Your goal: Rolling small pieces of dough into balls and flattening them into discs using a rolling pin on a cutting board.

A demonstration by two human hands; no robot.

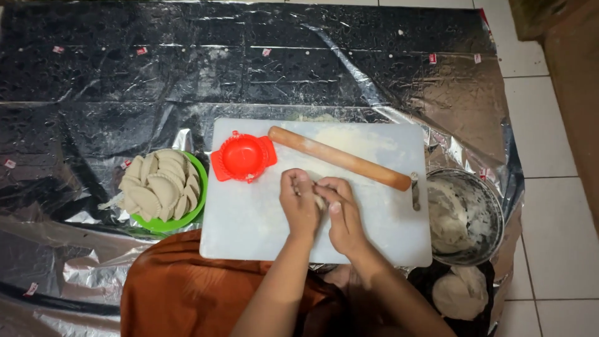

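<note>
Both my hands meet over the middle of a white cutting board (249,218). My left hand (298,203) and my right hand (340,212) pinch a small piece of pale dough (319,201) between their fingers; most of it is hidden by them. A wooden rolling pin (340,158) lies slantwise on the board just beyond my hands. A red round dumpling press (243,156) rests on the board's far left corner.
A green bowl (198,200) heaped with folded raw dumplings (159,185) sits left of the board. A floured metal pot (465,215) stands at the right, with a lump of dough (460,293) below it. Shiny foil sheeting (249,62) covers the tiled floor (549,143).
</note>
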